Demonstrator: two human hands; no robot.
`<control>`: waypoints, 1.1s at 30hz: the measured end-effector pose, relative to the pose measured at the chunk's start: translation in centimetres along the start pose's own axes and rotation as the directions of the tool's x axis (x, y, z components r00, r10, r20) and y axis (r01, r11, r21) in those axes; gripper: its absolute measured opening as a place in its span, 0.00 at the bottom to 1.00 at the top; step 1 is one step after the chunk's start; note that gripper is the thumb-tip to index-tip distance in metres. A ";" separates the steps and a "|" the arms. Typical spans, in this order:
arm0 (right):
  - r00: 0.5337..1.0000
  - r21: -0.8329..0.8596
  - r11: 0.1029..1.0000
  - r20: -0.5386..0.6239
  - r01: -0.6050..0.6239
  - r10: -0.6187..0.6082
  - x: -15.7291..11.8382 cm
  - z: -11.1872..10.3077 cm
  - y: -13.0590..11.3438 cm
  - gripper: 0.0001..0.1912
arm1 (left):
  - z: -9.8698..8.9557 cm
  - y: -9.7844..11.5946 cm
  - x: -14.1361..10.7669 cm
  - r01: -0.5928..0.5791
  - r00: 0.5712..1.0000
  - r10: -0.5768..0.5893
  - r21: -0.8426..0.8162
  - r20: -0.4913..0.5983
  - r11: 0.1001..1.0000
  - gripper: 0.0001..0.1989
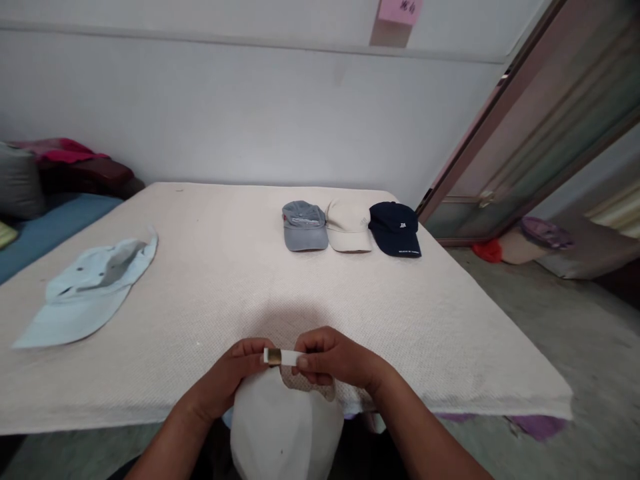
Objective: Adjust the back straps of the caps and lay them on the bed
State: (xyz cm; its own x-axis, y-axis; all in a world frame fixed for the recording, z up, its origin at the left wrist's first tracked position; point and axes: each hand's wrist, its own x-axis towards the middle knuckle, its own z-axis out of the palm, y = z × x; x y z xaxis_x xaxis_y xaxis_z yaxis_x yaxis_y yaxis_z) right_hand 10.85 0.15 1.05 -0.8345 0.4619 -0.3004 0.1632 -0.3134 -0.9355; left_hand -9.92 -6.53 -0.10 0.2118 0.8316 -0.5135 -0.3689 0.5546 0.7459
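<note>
Pale cloth [225, 280] — cap strap [289, 358] in both hands [241, 361] [336, 357]

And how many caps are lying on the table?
4: a pale blue cap on the left, a gray cap, a beige cap and a navy cap side by side toward the back right. The white cap isn't counted; the left hand and right hand hold it.

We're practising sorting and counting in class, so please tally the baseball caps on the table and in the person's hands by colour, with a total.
White baseball cap: 1
Pale blue baseball cap: 1
Grey baseball cap: 1
Beige baseball cap: 1
Navy baseball cap: 1
Total: 5
</note>
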 end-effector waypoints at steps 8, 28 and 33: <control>1.000 0.036 0.999 -0.013 -0.020 0.020 0.0 0.9 -0.8 0.08 | 0.8 -0.4 0.2 0.036 0.998 -0.016 0.301 -0.069 0.953 0.10; 1.000 0.102 0.995 0.001 0.022 -0.022 0.4 0.5 0.0 0.09 | 0.6 -0.1 0.3 0.030 1.000 -0.030 0.102 -0.001 0.994 0.11; 1.000 0.104 0.994 -0.017 0.021 -0.020 0.6 0.8 0.0 0.08 | 1.2 0.1 0.0 0.086 0.995 -0.076 0.206 -0.056 0.975 0.13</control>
State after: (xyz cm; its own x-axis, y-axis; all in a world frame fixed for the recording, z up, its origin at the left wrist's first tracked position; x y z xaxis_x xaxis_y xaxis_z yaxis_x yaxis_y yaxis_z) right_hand 9.90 -0.24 1.06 -0.8284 0.4821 -0.2852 0.0900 -0.3879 -0.9173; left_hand -8.83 -6.38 0.50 0.1879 0.7837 -0.5920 -0.1545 0.6188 0.7702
